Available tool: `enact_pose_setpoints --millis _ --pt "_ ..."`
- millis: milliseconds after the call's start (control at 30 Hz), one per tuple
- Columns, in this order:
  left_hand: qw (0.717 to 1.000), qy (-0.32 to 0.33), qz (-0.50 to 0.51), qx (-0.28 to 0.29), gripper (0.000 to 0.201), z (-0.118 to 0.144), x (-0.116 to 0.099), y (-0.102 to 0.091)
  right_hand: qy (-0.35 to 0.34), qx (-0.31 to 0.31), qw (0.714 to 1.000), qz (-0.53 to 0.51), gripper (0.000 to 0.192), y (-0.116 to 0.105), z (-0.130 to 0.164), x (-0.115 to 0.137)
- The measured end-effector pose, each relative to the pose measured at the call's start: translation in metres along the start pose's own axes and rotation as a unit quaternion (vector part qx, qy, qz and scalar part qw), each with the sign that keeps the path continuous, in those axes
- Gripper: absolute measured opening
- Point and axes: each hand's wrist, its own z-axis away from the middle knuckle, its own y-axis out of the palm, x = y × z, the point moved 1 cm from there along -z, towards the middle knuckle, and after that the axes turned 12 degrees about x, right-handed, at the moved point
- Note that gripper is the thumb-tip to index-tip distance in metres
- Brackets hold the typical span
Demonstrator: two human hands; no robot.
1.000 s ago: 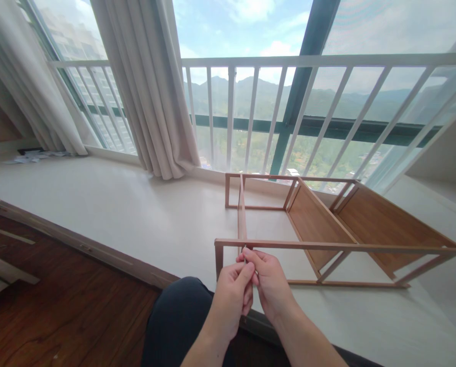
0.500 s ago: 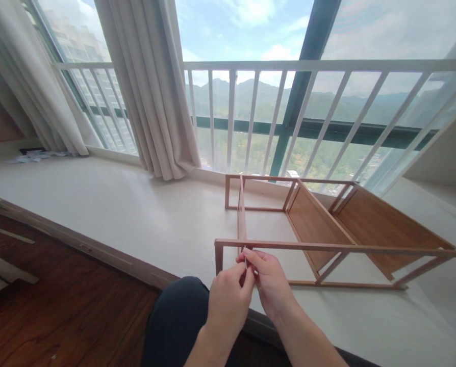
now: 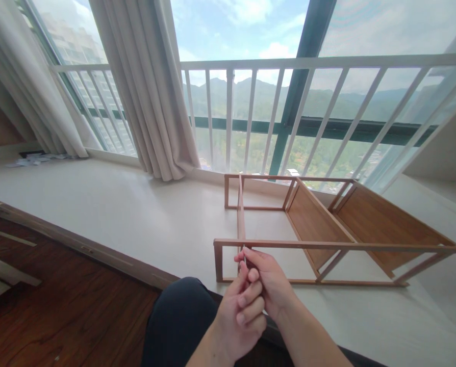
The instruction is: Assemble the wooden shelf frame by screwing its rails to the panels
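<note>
Across the wide pale window platform [image 3: 109, 214] lies a light-brown wooden shelf frame [image 3: 327, 224] on its side, close to the white railing [image 3: 274, 63] and glass, with two slatted panels already fixed between its rails and the far end rectangle joined up. Judging by how it lies, the main body looks assembled; the work in hand sits at the near top rail [image 3: 327, 245], where an upright slat [image 3: 241, 214] meets it. Open room is generous to the left of the frame, where the platform runs bare up to the beige curtain [image 3: 151, 97]; to the right the frame's long rail reaches nearly to the picture's edge, close to a white side wall. On the near side the platform ends in a step down to the dark wood floor [image 3: 59, 311], just under the person's dark-trousered knee [image 3: 174, 316].

At that joint the right hand [image 3: 272, 283] pinches a small thin metal piece [image 3: 245, 261] just below the rail. What kind of piece it is cannot be told. Beside it the left hand [image 3: 243, 316] is loosely curled, fingers folded in, touching the right hand and seemingly holding nothing.
</note>
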Motion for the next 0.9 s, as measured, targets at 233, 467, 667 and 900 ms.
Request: enact_pose_setpoints --millis 233,467,667,900 --pt "0.993 0.048 0.105 -0.013 0.012 0.000 0.009 0.008 0.023 -0.013 1.000 0.014 0.052 0.003 0.003 0.002" --pt "0.983 0.100 -0.082 -0.132 0.025 -0.007 0.003 0.005 0.002 0.000 1.000 0.005 0.048 -0.001 -0.002 -0.004" --pt "0.861 0.113 -0.426 -0.255 0.045 -0.008 -0.006 0.001 -0.055 0.025 0.998 0.015 0.039 0.000 -0.004 -0.005" --pt "0.546 0.033 -0.766 -0.339 0.043 -0.003 -0.016 0.017 -0.064 0.012 0.998 0.013 0.036 0.004 0.002 -0.002"
